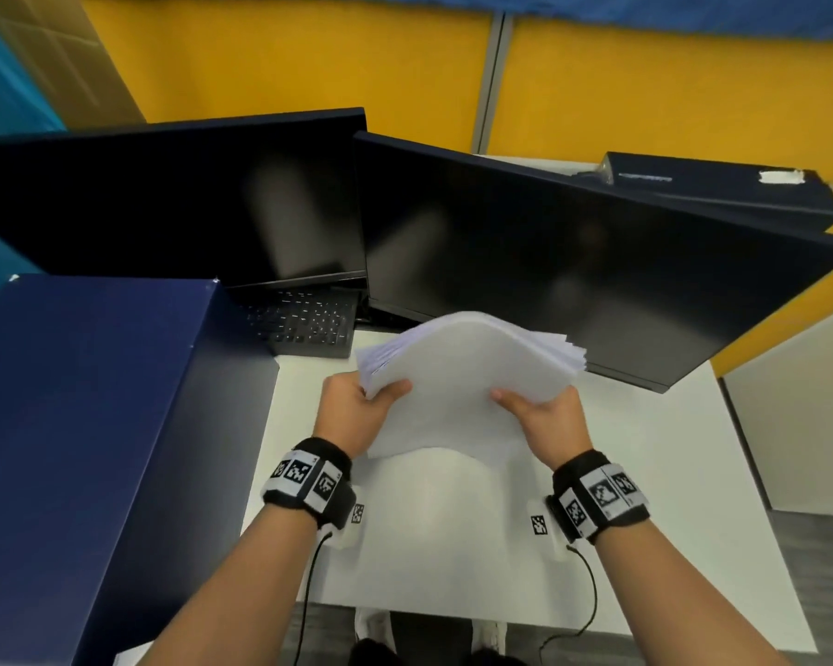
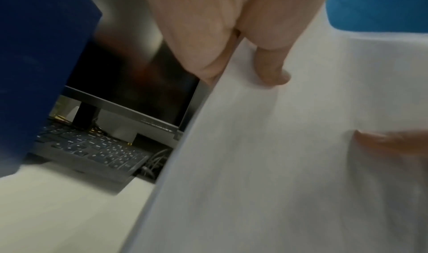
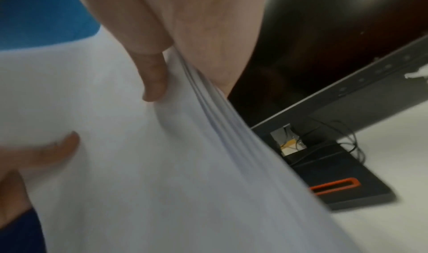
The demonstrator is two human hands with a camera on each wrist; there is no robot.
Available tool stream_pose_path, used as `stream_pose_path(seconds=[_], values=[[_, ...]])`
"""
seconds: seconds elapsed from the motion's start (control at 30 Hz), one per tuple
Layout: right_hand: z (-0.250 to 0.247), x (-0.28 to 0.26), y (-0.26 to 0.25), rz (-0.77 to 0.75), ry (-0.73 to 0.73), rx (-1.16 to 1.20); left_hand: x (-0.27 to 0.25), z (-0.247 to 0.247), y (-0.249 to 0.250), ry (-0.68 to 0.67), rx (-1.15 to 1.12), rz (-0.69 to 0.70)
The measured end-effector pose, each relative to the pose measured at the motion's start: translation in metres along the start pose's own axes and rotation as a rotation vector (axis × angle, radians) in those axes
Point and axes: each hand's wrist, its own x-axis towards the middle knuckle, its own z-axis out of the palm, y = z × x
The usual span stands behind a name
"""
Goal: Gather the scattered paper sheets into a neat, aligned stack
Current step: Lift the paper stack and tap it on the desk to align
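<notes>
A thick bundle of white paper sheets [image 1: 467,377] hangs in the air above the white desk [image 1: 645,473], bowed upward in the middle. Its far edges are fanned and uneven. My left hand [image 1: 357,401] grips the bundle's left side, thumb on top. My right hand [image 1: 544,411] grips the right side the same way. The left wrist view shows the sheets [image 2: 277,165] pinched between thumb and palm of the left hand [image 2: 231,46]. In the right wrist view the right hand [image 3: 176,55] pinches the layered sheet edges [image 3: 220,128].
Two dark monitors [image 1: 549,262] stand behind the paper. A black keyboard [image 1: 304,319] lies under the left one. A tall dark blue box [image 1: 92,401] fills the left side. A monitor base with an orange slot [image 3: 336,185] sits to the right.
</notes>
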Motion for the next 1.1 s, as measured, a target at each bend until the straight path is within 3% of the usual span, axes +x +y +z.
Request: stream_pose_path(seconds=[0.1, 0.2, 0.37, 0.43, 0.63, 0.77, 0.9, 0.97, 1.1], values=[[0.001, 0.0, -0.017, -0.146, 0.053, -0.023, -0.004, -0.008, 0.02, 0.085, -0.039, 0.208], [-0.009, -0.003, -0.028, -0.275, 0.057, -0.016, -0.009, -0.018, 0.03, 0.063, 0.009, 0.383], [-0.019, -0.003, 0.001, -0.043, -0.057, 0.026, -0.007, -0.011, 0.004, -0.111, -0.076, 0.164], [-0.016, -0.003, 0.002, -0.015, -0.065, -0.018, -0.006, -0.005, -0.003, -0.113, -0.063, 0.146], [-0.008, -0.003, -0.012, -0.15, 0.125, 0.027, -0.006, -0.004, 0.013, 0.026, -0.235, 0.219], [-0.007, 0.0, -0.002, 0.003, 0.044, -0.041, -0.006, 0.007, 0.004, 0.029, -0.235, 0.047], [-0.008, -0.002, -0.015, -0.06, 0.095, 0.146, -0.016, 0.009, 0.026, 0.08, -0.433, 0.178], [-0.004, -0.002, -0.029, -0.095, 0.172, 0.214, -0.021, 0.011, 0.043, 0.182, -0.485, 0.187], [0.011, 0.004, -0.05, -0.094, 0.322, 0.188, -0.021, 0.022, 0.066, 0.367, -0.457, 0.048]])
